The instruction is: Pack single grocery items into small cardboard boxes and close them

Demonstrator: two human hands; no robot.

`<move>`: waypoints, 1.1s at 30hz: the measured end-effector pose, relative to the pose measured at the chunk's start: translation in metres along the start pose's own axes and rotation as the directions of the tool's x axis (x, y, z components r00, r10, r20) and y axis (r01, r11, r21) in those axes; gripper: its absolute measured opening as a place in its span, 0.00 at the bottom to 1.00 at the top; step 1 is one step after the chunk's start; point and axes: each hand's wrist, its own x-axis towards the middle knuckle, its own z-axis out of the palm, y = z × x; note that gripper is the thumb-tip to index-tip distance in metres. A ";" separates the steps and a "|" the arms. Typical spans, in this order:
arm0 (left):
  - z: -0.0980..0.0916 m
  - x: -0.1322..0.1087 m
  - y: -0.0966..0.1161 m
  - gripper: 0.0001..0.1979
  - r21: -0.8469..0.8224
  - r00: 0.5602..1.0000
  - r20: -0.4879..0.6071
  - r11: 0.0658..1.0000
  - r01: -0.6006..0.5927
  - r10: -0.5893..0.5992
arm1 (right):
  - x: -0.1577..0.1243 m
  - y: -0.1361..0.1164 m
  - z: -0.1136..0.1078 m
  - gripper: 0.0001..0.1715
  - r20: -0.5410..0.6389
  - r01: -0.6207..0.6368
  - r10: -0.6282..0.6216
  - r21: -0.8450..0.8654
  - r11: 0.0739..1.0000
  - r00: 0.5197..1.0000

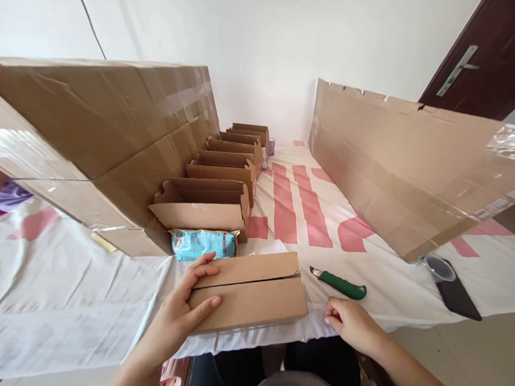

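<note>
A small closed cardboard box (251,302) lies at the table's front edge, its two top flaps meeting along a narrow seam. Across its left end rests my left hand (198,297), thumb and fingers apart on the top flaps. My right hand (348,319) is loosely curled by the table edge, right of the box and apart from it, with nothing visible in its fingers. Just beyond that hand is a green utility knife (341,284), its blade end pointing toward the box. A blue plastic packet (204,244) lies behind the box.
Several open cardboard boxes (199,212) stand in a row along a tall cardboard wall (146,118) on the left. Another cardboard panel (414,158) rises at the right. A dark phone (459,296) and a roll of clear tape (440,268) are at the right edge.
</note>
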 end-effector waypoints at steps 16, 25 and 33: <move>-0.001 -0.001 0.010 0.17 -0.027 1.000 -0.019 1.000 -0.011 0.010 | 0.009 0.004 0.011 0.09 -0.043 -0.090 0.088 -0.062 0.994 0.995; 0.001 -0.004 0.010 0.16 -0.111 1.000 0.010 0.994 0.015 -0.014 | 0.013 0.011 0.017 0.08 -0.036 -0.062 0.059 -0.086 0.994 0.998; 0.000 -0.003 0.017 0.16 -0.133 0.999 0.019 0.991 0.033 -0.031 | 0.012 0.011 0.017 0.06 -0.029 -0.050 0.048 -0.104 0.993 0.998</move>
